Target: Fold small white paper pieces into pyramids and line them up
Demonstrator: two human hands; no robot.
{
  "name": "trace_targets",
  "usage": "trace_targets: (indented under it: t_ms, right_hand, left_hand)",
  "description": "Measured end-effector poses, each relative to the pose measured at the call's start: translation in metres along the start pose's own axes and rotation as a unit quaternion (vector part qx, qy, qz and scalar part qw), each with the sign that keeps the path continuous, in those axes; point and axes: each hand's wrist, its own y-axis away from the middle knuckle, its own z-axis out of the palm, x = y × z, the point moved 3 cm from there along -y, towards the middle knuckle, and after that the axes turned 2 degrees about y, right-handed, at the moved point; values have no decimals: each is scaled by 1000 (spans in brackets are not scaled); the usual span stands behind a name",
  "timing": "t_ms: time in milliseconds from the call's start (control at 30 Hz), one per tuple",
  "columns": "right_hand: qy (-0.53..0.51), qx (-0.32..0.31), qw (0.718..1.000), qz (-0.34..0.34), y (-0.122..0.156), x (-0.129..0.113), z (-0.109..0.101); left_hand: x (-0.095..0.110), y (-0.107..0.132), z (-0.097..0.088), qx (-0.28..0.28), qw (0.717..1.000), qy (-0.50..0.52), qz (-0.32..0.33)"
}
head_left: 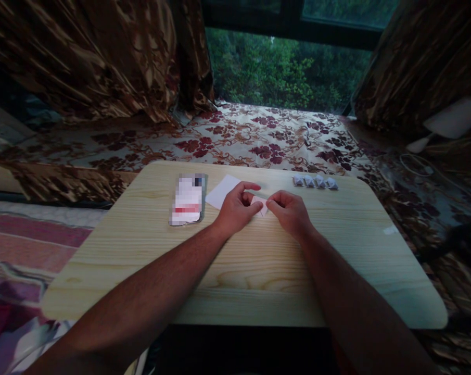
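Between my two hands, just above the table's middle, is a small folded piece of white paper [259, 204]. My left hand [239, 204] pinches its left side, thumb on top and the index finger stretched out beyond it. Closed on the right edge of the same paper are the fingertips of my right hand [289, 209]. A flat sheet of white paper [222, 191] lies on the table behind my left hand, partly hidden by it. Several small folded paper shapes [320, 181] stand in a row near the table's back right edge.
The light wooden table [258, 265] has rounded corners. A blurred-out phone-like object [187, 200] lies at its left. Behind runs a ledge with a flowered cloth [254, 135], beneath a window and brown curtains [141, 57]. A striped bed cover [36, 234] is at the left.
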Motion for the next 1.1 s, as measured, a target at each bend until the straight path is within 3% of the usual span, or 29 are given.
trace_targets:
  t_ms: [367, 700, 1100]
  right_hand:
    - [-44, 57, 997, 2, 0, -1, -2]
    - [-70, 72, 993, -60, 4, 8, 7]
    - [-57, 78, 993, -74, 5, 8, 4]
  left_hand:
    - [2, 0, -1, -5, 998, -28, -49]
    - [3, 1, -1, -8, 999, -33, -37]
    - [4, 2, 0, -6, 999, -29, -27]
